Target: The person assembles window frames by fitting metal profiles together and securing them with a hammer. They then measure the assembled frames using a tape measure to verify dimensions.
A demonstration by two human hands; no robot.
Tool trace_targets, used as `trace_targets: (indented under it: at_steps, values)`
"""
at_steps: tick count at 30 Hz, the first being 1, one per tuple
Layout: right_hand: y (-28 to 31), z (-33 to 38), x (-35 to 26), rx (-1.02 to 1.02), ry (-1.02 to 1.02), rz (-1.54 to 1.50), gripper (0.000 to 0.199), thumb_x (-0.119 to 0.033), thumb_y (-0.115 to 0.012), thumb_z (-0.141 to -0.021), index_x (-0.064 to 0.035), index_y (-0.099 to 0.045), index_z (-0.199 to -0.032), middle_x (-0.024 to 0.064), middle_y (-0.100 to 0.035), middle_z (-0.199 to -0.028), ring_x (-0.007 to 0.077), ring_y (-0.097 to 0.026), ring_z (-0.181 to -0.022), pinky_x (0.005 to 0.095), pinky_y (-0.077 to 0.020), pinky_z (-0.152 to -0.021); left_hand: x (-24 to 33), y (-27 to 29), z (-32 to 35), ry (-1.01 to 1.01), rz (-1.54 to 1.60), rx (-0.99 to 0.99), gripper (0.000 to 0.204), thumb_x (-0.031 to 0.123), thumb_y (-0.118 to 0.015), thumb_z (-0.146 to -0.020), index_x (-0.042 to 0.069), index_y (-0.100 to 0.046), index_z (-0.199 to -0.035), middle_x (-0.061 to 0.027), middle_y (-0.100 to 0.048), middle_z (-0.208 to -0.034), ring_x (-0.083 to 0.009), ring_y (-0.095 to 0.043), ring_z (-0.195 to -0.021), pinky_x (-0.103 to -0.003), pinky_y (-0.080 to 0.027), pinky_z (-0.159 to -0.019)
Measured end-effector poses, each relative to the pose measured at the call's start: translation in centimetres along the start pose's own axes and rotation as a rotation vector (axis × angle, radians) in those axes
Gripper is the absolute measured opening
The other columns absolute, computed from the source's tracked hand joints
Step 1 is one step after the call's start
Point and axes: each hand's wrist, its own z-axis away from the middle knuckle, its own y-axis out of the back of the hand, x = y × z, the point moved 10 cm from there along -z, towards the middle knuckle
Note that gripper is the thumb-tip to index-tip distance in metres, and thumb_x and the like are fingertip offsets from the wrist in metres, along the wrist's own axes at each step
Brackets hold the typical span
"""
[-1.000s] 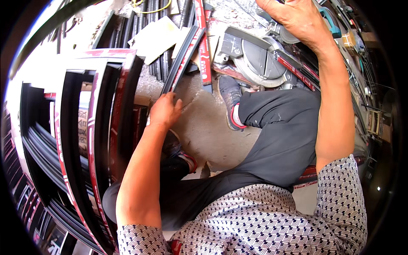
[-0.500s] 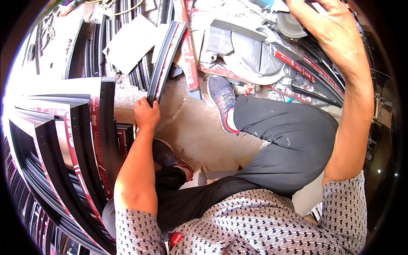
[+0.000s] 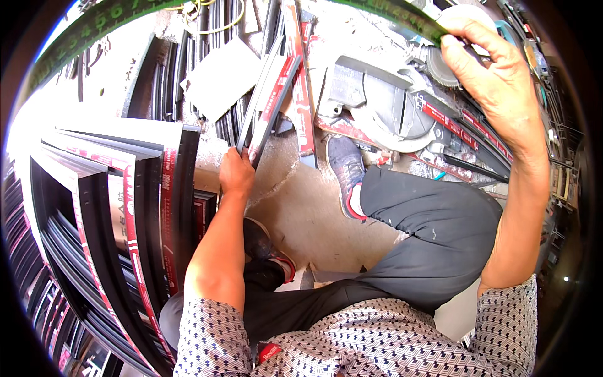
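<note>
My left hand (image 3: 237, 173) is closed around the lower end of dark profile strips (image 3: 275, 107), one with red protective film, which slant up and away from me. Raised at the upper right, my right hand (image 3: 499, 94) pinches the end of a green measuring tape (image 3: 411, 16) between thumb and fingers. The tape's numbered blade arcs very near the camera along the top, partly out of view. Below and left of the right hand is a mitre saw (image 3: 370, 103) with a round toothed blade (image 3: 441, 68).
A stack of long black profiles with red film (image 3: 151, 220) stands at my left. A white sheet (image 3: 221, 80) lies on more dark profiles ahead. My shoe (image 3: 344, 166) is beside the saw base. Further strips (image 3: 471, 135) lie right of the saw.
The green tape has come into view, pinched in my right hand, which is now lower. The strips in my left hand have turned, showing the red film, and the whole view has shifted slightly.
</note>
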Motion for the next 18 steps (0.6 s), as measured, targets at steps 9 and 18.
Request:
trace_targets:
  at_steps: [9,18]
  values:
    - [-0.2,-0.5,0.6,0.039,-0.067,-0.392,0.016,-0.019,-0.069,-0.103,-0.0043,-0.069,-0.096,-0.0091,-0.053,-0.071,0.0004,-0.043,-0.061,0.0223,-0.0349,-0.055,10.6,5.7,0.4,0.021,1.065,-0.19,0.03,0.034,-0.071,-0.104,0.005,-0.064,-0.102,-0.0011,-0.064,-0.077,-0.0088,-0.058,-0.062,-0.024,-0.047,-0.057]
    - [-2.6,-1.9,-1.5,-0.029,-0.172,-0.921,0.01,-0.012,-0.071,-0.099,-0.0054,-0.075,-0.105,-0.0063,-0.067,-0.087,0.0025,-0.055,-0.075,0.0215,-0.0441,-0.068,18.4,21.5,5.0,-0.141,1.229,0.045,0.029,0.017,-0.081,-0.094,-0.001,-0.064,-0.108,-0.0046,-0.071,-0.085,-0.0099,-0.066,-0.062,-0.027,-0.054,-0.054]
